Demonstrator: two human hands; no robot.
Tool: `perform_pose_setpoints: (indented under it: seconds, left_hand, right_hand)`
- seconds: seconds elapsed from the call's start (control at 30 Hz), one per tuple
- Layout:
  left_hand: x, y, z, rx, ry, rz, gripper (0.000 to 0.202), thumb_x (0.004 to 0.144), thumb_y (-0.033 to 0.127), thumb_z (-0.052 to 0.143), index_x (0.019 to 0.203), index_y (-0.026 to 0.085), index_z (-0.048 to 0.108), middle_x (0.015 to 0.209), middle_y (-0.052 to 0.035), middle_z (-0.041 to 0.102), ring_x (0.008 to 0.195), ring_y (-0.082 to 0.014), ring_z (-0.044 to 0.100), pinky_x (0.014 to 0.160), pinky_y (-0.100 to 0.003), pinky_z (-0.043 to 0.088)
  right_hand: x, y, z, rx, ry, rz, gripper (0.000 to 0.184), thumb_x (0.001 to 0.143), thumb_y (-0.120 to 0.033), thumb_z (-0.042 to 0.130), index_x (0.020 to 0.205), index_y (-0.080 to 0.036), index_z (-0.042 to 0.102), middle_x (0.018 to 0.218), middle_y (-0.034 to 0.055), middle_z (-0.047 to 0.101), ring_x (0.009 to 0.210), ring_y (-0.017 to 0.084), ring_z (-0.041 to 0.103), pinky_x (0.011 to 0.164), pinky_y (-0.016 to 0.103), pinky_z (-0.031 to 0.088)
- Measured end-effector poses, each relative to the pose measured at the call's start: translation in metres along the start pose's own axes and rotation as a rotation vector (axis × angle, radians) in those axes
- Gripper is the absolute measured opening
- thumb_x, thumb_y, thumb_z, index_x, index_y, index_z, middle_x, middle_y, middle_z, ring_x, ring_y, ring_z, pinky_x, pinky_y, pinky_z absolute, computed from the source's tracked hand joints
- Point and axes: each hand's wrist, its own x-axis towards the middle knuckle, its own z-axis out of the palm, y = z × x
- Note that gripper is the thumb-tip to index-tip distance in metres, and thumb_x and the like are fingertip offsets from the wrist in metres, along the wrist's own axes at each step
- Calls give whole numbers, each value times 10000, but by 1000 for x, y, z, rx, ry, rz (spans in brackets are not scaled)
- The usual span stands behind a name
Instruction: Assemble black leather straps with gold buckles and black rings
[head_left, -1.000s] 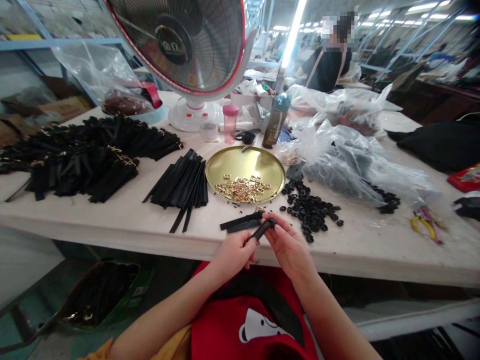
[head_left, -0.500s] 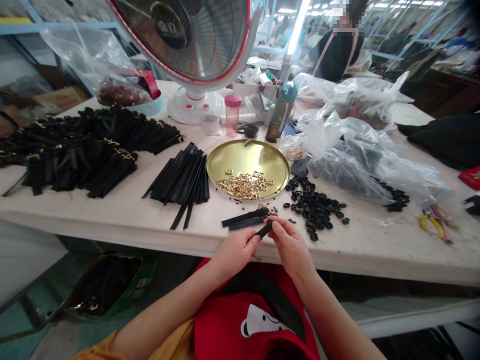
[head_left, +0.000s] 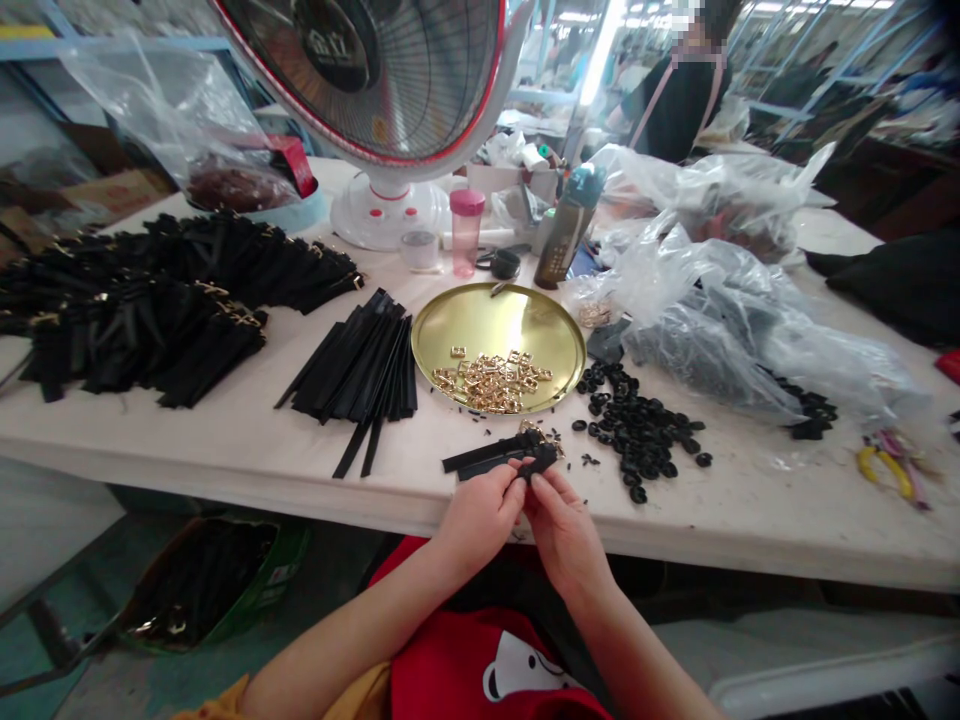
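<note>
Close together at the table's front edge, my left hand [head_left: 487, 508] and my right hand [head_left: 564, 520] both pinch one short black strap [head_left: 537, 464]. Its lower part is hidden by my fingers. Just behind my hands lie several finished-looking black straps with gold buckles [head_left: 487, 455]. Beyond them a round gold tray [head_left: 442, 310] bears a heap of small gold buckles [head_left: 495, 380]. Plain flat black strips [head_left: 360, 370] are fanned out left of the tray. To its right is a scatter of small black rings or loops [head_left: 645, 430].
Large piles of buckled black straps [head_left: 150, 330] cover the table's left. A fan [head_left: 390, 190], a pink cup [head_left: 466, 235] and a dark bottle [head_left: 566, 235] stand behind the tray. Plastic bags [head_left: 720, 320] and yellow-handled pliers [head_left: 885, 475] lie right. A person [head_left: 671, 105] is in the background.
My hands have come closer together, and the strap between them now sits beside the buckled straps on the table. The camera view has shifted slightly.
</note>
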Motion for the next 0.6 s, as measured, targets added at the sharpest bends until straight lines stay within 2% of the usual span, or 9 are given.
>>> perform_pose_setpoints:
  seconds: [0.07, 0.13, 0.2, 0.27, 0.37, 0.47, 0.53, 0.6]
  left_hand:
    - [-1, -2, -1, -164, -108, -42, 242, 860, 285, 364, 1013, 157, 502, 727, -14, 585, 587, -123, 549, 596, -243, 431]
    - [-2, -5, -3, -299, -165, -80, 355, 848, 252, 383, 1193, 167, 388, 702, 14, 551, 528, -99, 520, 544, -222, 429]
    - [-2, -9, -6, -353, -136, -83, 442, 853, 247, 377, 1282, 172, 303, 678, 25, 514, 511, -86, 483, 499, -198, 402]
    - [0, -13, -9, -375, -85, -54, 462, 861, 271, 377, 1304, 167, 297, 662, 24, 493, 513, -80, 452, 472, -182, 369]
    - [6, -19, -18, -436, -68, -59, 425, 840, 336, 431, 1219, 146, 406, 623, 33, 476, 487, -73, 418, 444, -175, 341]
    - [15, -23, -29, -510, -14, -149, 293, 826, 386, 426, 955, 135, 504, 538, 55, 439, 410, -54, 344, 394, -166, 282]
    - [19, -24, -35, -549, 39, -192, 227, 824, 367, 407, 831, 152, 476, 496, 69, 415, 377, -44, 303, 376, -159, 240]
    - [22, -25, -38, -575, 59, -210, 190, 814, 343, 405, 777, 162, 449, 479, 77, 403, 365, -38, 283, 370, -155, 217]
  right_hand:
    - [1, 2, -5, -80, 49, -26, 230, 661, -320, 690, 858, -214, 637, 817, -3, 657, 676, 112, 546, 628, 242, 443]
    - [1, 4, -9, -187, 78, -51, 236, 671, -330, 686, 866, -213, 623, 834, -13, 644, 688, 100, 531, 643, 222, 430]
    - [1, 5, -9, -275, 23, -44, 253, 694, -346, 665, 901, -213, 606, 841, -13, 632, 682, 97, 521, 662, 227, 428]
    - [1, 2, -4, -352, -59, -34, 272, 714, -374, 636, 925, -210, 584, 825, -5, 622, 681, 109, 524, 685, 252, 436]
    - [15, -12, 4, -531, -160, -123, 304, 712, -417, 618, 918, -202, 560, 828, 20, 616, 761, 153, 555, 737, 297, 447]
    - [52, -38, 11, -854, -163, -387, 279, 775, -404, 534, 963, -198, 546, 868, 49, 608, 804, 178, 560, 742, 317, 446]
    - [85, -54, 18, -1219, -93, -625, 221, 812, -330, 477, 947, -183, 573, 874, 66, 595, 775, 177, 548, 716, 309, 431]
    - [117, -64, 28, -1655, -110, -757, 206, 820, -240, 440, 922, -172, 606, 893, 87, 593, 768, 184, 544, 708, 309, 411]
